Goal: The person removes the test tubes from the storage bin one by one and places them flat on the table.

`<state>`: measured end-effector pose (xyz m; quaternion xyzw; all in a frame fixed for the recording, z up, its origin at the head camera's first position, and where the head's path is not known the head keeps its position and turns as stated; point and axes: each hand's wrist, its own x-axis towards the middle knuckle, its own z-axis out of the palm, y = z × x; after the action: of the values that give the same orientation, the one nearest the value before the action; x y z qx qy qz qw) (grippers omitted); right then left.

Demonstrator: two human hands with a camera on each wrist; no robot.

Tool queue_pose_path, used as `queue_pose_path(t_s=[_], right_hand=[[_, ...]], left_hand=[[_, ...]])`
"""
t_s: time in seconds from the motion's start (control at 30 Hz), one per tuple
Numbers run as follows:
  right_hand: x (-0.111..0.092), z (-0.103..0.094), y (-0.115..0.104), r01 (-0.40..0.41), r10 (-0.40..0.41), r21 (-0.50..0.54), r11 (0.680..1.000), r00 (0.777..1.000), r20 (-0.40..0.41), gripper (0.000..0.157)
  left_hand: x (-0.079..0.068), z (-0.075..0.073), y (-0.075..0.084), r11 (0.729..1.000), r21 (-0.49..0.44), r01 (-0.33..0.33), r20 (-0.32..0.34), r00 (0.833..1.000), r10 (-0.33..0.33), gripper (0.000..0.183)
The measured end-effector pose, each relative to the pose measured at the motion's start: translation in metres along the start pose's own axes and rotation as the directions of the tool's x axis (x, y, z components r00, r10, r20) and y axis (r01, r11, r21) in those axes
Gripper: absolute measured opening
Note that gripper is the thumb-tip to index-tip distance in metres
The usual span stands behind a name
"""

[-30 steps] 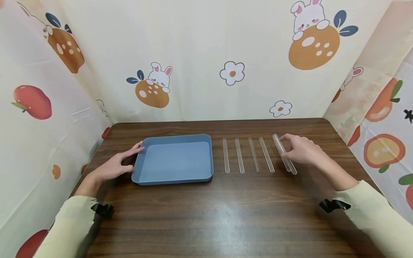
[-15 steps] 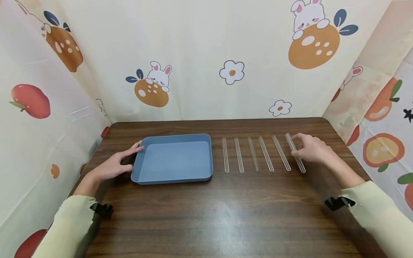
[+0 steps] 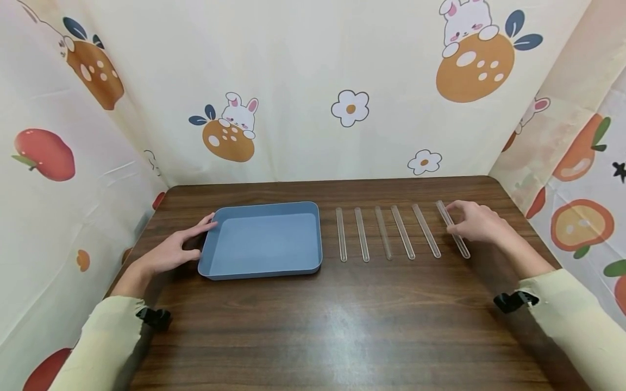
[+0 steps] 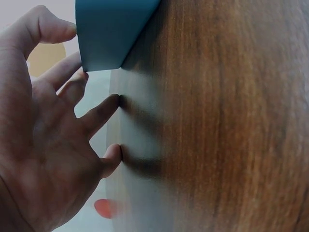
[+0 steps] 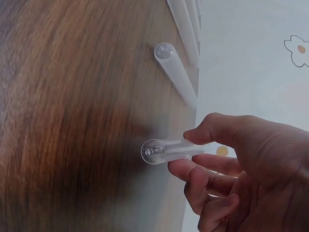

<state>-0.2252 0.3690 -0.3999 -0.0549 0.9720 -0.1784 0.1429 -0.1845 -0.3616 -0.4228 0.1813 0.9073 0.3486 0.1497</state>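
Note:
My right hand (image 3: 476, 221) pinches a clear test tube (image 3: 461, 244) between thumb and fingers at the right end of a row. In the right wrist view the rounded end of this tube (image 5: 153, 152) points toward the camera, close over the table. Several more clear tubes lie to its left, the nearest tube (image 3: 426, 231) tilted much the same way. At the far left, my left hand (image 3: 171, 251) touches the left side of a blue rectangular tray (image 3: 266, 239) with spread fingers. In the left wrist view, thumb and fingertips meet the tray's corner (image 4: 104, 38), other fingertips the table.
The brown wood-grain table (image 3: 313, 326) runs back to a cream curtain (image 3: 293, 65) printed with rabbits, fruit and flowers. More printed curtain hangs at both sides. The tube row lies just right of the tray. Black straps (image 3: 515, 300) circle both sleeves.
My right hand has moved to the right with one tube, parting it from the neighbouring tube it lay against. The left hand keeps its place at the tray.

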Motion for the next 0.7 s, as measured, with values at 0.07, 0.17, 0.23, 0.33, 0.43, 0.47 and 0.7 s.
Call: queue_pose_path(t_s=[0.07, 0.17, 0.23, 0.33, 0.43, 0.47, 0.7], right_hand=[[0.0012, 0.0008, 0.0014, -0.002, 0.002, 0.008, 1.0, 1.0, 0.006, 0.068], [0.0031, 0.002, 0.0039, -0.004, 0.004, 0.013, 1.0, 1.0, 0.009, 0.068], [0.0041, 0.0025, 0.0056, -0.003, 0.003, 0.014, 1.0, 1.0, 0.008, 0.067], [0.0054, 0.0031, 0.0075, -0.002, 0.002, 0.015, 1.0, 1.0, 0.007, 0.066], [0.0062, 0.0039, 0.0075, -0.003, 0.003, 0.021, 1.0, 1.0, 0.01, 0.065], [0.0064, 0.0042, 0.0071, -0.004, 0.003, 0.023, 1.0, 1.0, 0.013, 0.065], [0.0084, 0.0062, 0.0052, -0.009, 0.008, 0.033, 0.999, 1.0, 0.021, 0.065]], left_hand=[[-0.0002, 0.0, -0.0004, 1.0, -0.002, 0.001, 0.001, 1.0, -0.001, 0.079], [0.0003, -0.0003, -0.0016, 1.0, 0.0, -0.003, 0.0, 1.0, 0.003, 0.078], [0.0008, -0.0006, -0.0023, 1.0, 0.002, -0.005, 0.0, 1.0, 0.005, 0.078], [0.0013, -0.0007, -0.0027, 1.0, 0.001, -0.005, 0.001, 1.0, 0.005, 0.077], [0.0012, -0.0009, -0.0019, 1.0, 0.0, 0.001, 0.001, 1.0, -0.001, 0.078], [0.0012, -0.001, -0.0016, 1.0, 0.001, 0.003, 0.0, 1.0, -0.003, 0.078], [0.0004, -0.0013, 0.0006, 1.0, 0.0, 0.005, 0.004, 1.0, -0.005, 0.078]])
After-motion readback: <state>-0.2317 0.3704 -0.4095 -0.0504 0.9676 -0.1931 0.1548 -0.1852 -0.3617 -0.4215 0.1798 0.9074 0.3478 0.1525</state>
